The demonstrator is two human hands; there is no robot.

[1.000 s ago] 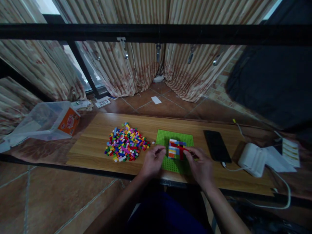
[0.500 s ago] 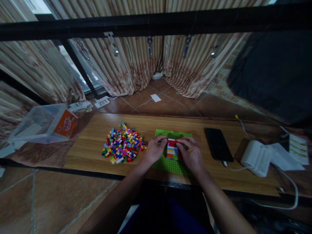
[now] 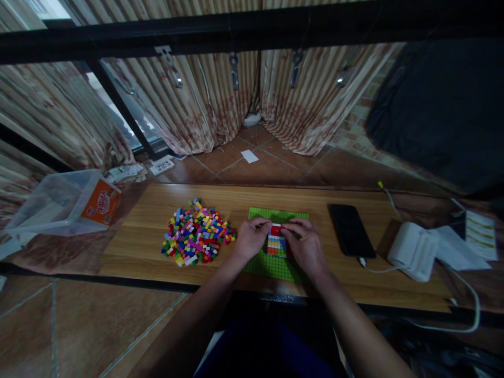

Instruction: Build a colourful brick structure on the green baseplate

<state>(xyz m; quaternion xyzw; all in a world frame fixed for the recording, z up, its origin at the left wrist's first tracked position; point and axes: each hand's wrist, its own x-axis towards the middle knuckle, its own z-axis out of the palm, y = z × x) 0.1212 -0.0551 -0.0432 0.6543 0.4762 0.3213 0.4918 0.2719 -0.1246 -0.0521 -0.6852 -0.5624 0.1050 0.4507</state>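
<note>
A small build of toy bricks [image 3: 276,244] in red, white, yellow, blue and orange rows sits on the green baseplate [image 3: 258,268]. My left hand [image 3: 251,239] is closed in a pinch at the upper left corner of this build; whatever lies between its fingertips is too small to make out. From the other side, the thumb and forefinger of my right hand [image 3: 306,242] press against a red brick [image 3: 276,231] in the upper rows. That hand covers the build's right part. To the left of the baseplate lies a heap of loose toy bricks [image 3: 197,236] in many colours.
Right of the baseplate, a black phone [image 3: 352,231] lies on the wooden table [image 3: 134,236], joined by a cable to a white device [image 3: 415,251]. A clear plastic bin [image 3: 59,202] with an orange label stands past the left end. A dark rail [image 3: 197,34] crosses above.
The view has shifted slightly. Both hands stay at the build's upper edge, with the right fingertips a little further left over the red brick.
</note>
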